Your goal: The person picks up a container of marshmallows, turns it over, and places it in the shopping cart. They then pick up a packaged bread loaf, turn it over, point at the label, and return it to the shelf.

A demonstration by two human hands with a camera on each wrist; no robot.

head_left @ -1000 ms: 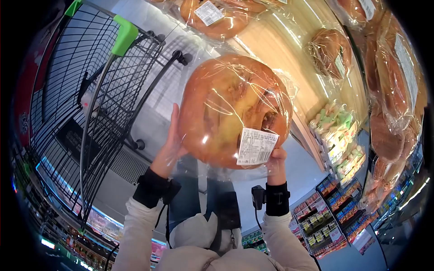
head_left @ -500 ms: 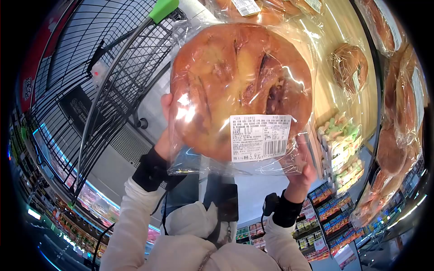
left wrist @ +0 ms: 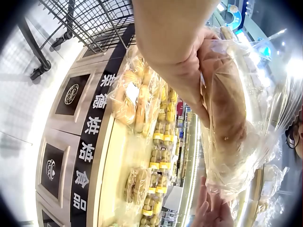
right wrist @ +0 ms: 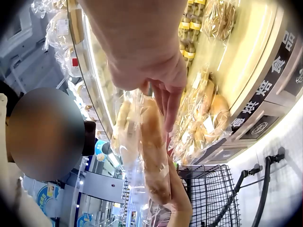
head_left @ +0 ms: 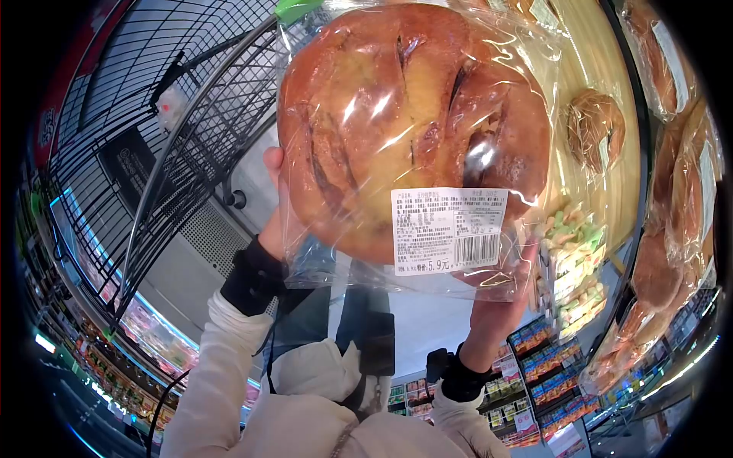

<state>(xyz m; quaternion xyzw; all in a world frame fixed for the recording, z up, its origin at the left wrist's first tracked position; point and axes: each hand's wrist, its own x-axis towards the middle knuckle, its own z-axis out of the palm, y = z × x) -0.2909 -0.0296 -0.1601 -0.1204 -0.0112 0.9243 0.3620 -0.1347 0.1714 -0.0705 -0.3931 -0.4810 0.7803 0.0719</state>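
Observation:
A large round bread point(head_left: 412, 130) in a clear plastic bag fills the upper middle of the head view. Its white price label point(head_left: 449, 233) faces me, and dark slits show in the golden brown crust. My left hand point(head_left: 279, 221) holds the bag at its left side, thumb at the edge and fingers hidden behind. At the lower right corner my right hand point(head_left: 500, 305) grips the bag, its fingers partly covered by plastic. In the right wrist view the bread point(right wrist: 154, 146) stands edge-on between both hands, with the right fingers point(right wrist: 165, 104) along its underside.
A black wire shopping cart point(head_left: 221, 114) with a green corner stands on the left, a small whitish thing inside. To the right, a wooden display point(head_left: 630, 172) bears a bagged round bread point(head_left: 595, 130), with longer bagged loaves point(head_left: 687, 198) beyond. Colourful packets point(head_left: 573, 267) stand beside it.
Both hands have raised the bread closer to the head camera and tilted it, so it looks larger and its label shows squarely. The right hand has shifted outward at the bag's corner.

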